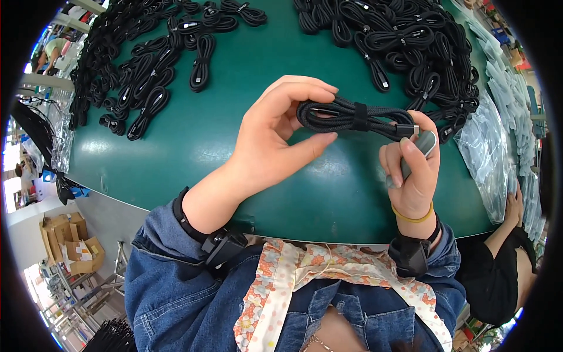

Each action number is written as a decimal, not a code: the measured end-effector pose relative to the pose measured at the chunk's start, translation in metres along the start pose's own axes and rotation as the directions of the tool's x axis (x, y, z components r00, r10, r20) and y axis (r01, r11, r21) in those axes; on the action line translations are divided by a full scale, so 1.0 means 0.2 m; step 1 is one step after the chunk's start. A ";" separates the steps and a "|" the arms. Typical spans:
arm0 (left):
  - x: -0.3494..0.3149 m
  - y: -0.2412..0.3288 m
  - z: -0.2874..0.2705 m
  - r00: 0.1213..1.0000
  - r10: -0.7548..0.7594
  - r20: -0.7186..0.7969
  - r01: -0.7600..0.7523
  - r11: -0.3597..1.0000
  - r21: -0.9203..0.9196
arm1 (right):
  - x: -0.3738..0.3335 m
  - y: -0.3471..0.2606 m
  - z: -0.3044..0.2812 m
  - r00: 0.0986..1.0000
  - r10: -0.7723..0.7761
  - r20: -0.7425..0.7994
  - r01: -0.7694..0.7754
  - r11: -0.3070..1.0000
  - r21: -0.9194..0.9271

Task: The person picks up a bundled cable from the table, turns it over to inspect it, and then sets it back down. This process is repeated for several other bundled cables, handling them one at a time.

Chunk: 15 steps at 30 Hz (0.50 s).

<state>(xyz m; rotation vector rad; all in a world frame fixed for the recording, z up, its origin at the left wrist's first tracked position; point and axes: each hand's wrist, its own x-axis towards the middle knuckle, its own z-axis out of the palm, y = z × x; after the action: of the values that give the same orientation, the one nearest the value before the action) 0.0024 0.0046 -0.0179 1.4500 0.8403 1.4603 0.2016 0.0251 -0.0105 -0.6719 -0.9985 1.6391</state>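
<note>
A coiled black braided cable (352, 117), bound round its middle by a black strap, is held up over the green table. My left hand (272, 129) grips the looped left end between thumb and fingers. At the other end, my right hand (413, 164) has its fingers by the cable's metal plug (407, 129). That same hand is curled round a small grey-green tool (421, 151) with a rounded end; its exact kind I cannot make out. Part of the tool is hidden by the fingers.
Coiled black cables lie in heaps at the far left (146, 70) and far right (404, 38) of the green table (199, 138). Clear plastic bags (487, 146) line the right edge. Another person's arm (505, 226) is at the right. Cardboard boxes (70, 240) stand beyond the left edge.
</note>
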 end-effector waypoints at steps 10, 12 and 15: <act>0.00 0.08 -0.04 0.921 -0.387 0.037 0.386 0.897 -0.214 | 0.00 0.01 -0.03 0.995 0.097 -0.024 -0.099 0.993 -0.066; 0.00 0.09 -0.03 0.833 -0.547 0.082 0.532 0.753 -0.388 | 0.00 0.02 -0.04 0.989 0.151 -0.002 -0.150 0.985 -0.083; -0.01 0.09 0.00 0.822 -0.568 0.018 0.518 0.736 -0.436 | 0.00 0.02 -0.03 0.988 0.153 -0.027 -0.155 0.984 -0.083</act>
<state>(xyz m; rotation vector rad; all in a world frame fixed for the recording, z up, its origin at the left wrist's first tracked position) -0.0002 -0.0033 -0.0016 0.7028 0.8593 1.1745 0.2057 0.0262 -0.0170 -0.8391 -1.0275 1.7275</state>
